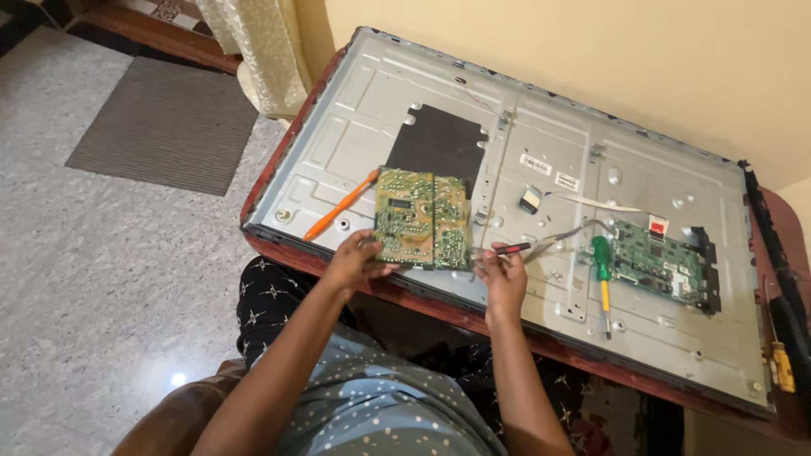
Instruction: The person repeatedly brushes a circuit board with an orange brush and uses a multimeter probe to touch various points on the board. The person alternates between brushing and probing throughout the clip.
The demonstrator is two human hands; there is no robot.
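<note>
My left hand (353,260) grips the lower left edge of a green circuit board (422,219), held solder side up over the metal back panel of a flat screen (507,169). My right hand (502,272) touches the board's lower right corner and holds a thin red and black probe (512,248) that points right. Behind the board, a black insulating sheet (439,143) is stuck to the panel.
An orange tool (340,207) lies on the panel left of the board. A green-handled screwdriver (602,274) and a second green circuit board (663,262) are at the right. A yellow tool (782,365) rests at the far right edge. A grey mat (165,127) lies on the floor.
</note>
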